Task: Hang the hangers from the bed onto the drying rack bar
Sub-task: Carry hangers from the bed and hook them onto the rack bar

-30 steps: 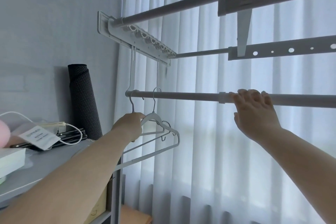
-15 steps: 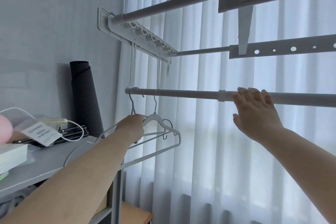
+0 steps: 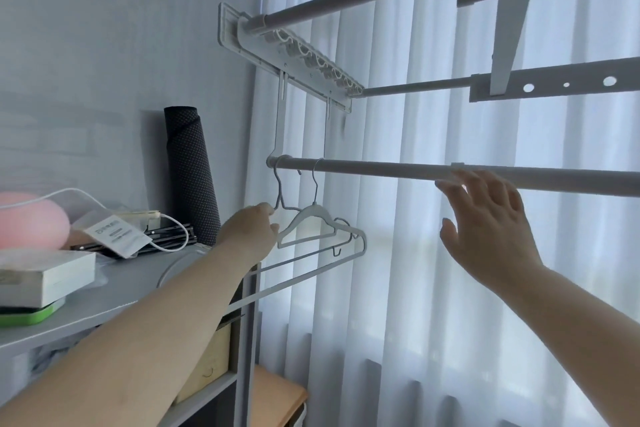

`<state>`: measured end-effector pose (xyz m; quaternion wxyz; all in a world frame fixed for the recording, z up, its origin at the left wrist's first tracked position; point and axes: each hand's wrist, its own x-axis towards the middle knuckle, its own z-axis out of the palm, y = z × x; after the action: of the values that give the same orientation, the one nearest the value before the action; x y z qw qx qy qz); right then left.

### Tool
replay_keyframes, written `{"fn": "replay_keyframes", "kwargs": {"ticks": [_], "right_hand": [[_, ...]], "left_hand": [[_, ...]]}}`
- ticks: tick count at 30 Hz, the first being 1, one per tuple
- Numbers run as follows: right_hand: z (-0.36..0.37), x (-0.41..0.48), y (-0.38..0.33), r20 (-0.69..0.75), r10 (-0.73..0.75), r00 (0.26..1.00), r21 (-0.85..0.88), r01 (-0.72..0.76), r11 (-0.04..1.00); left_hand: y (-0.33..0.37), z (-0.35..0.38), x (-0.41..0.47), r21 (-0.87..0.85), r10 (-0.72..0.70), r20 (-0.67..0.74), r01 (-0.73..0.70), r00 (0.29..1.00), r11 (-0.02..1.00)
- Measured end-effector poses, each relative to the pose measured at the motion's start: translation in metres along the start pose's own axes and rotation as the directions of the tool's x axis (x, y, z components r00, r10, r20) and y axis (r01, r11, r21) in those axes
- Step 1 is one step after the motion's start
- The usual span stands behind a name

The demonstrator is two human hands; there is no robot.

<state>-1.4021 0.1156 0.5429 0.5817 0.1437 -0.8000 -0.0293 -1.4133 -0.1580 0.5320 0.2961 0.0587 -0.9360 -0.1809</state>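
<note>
Clearly the coming move turns on how the thin hanger [image 3: 279, 192] sits under the lower bar [image 3: 381, 169] of the drying rack. Its slim wire hook is over the bar's left end, and its body hangs just below the bar, with the long axis running across the bar and toward the person, not along it.

The left hand [image 3: 252, 236] is the nearer one. It is below the bar's left end, with fingers curled on this hanger near the neck (how firmly, I cannot tell).

A white hanger [image 3: 313, 217] hangs from the bar just beside the thin one, toward the bar's middle. It looks like smooth moulded plastic with a curved shoulder.

The right hand [image 3: 491, 229] is farther right along the bar, well apart from both hangers, with fingers straight and spread, holding nothing. Whether its fingertips touch the bar I cannot say. The bar is a smooth, pale, round tube.

I judge that only letting go remains for this hanger.
</note>
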Motion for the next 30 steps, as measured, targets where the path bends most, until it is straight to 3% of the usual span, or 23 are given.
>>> {"fn": "replay_keyframes", "kwargs": {"ticks": [3, 6, 8, 10, 13, 17, 21, 25, 27, 30], "right_hand": [[0.004, -0.008, -0.023, 0.003, -0.054, 0.999, 0.147, 0.053, 0.988], [-0.007, -0.02, -0.062, 0.201, -0.102, 0.974, 0.383, 0.017, 0.923], [-0.018, -0.029, -0.097, 0.354, -0.218, 0.909, 0.541, -0.009, 0.841], [-0.033, -0.04, -0.138, 0.403, -0.415, 0.816, 0.662, 0.053, 0.747], [-0.059, -0.071, -0.201, 0.323, -0.677, 0.662, 0.822, 0.157, 0.547], [-0.101, -0.128, -0.285, 0.161, -0.845, 0.51, 0.947, 0.162, 0.278], [-0.175, -0.197, -0.358, 0.035, -0.942, 0.333, 0.991, 0.109, 0.076], [-0.258, -0.261, -0.401, -0.11, -0.978, 0.177, 0.99, 0.108, -0.092], [-0.3, -0.29, -0.423, -0.143, -0.983, 0.115, 0.985, 0.117, -0.13], [-0.368, -0.333, -0.462, -0.178, -0.981, 0.079, 0.983, 0.053, -0.174]], "left_hand": [[-0.015, -0.008, -0.03, -0.106, 0.029, -0.12, -0.042, 0.992, 0.993], [-0.035, -0.019, -0.078, -0.192, 0.01, -0.19, -0.048, 0.982, 0.98], [-0.051, -0.026, -0.122, -0.222, -0.065, -0.211, 0.017, 0.975, 0.975], [-0.071, -0.032, -0.175, -0.252, -0.194, -0.19, 0.143, 0.962, 0.957], [-0.105, -0.038, -0.269, -0.24, -0.426, -0.119, 0.391, 0.897, 0.889], [-0.138, -0.048, -0.412, -0.236, -0.726, -0.124, 0.691, 0.676, 0.683], [-0.139, -0.085, -0.554, -0.281, -0.895, -0.194, 0.852, 0.402, 0.443], [-0.133, -0.135, -0.697, -0.357, -0.951, -0.307, 0.923, 0.03, 0.144], [-0.13, -0.158, -0.765, -0.356, -0.943, -0.318, 0.934, -0.094, 0.027], [-0.124, -0.19, -0.859, -0.348, -0.902, -0.34, 0.927, -0.265, -0.141]]}}
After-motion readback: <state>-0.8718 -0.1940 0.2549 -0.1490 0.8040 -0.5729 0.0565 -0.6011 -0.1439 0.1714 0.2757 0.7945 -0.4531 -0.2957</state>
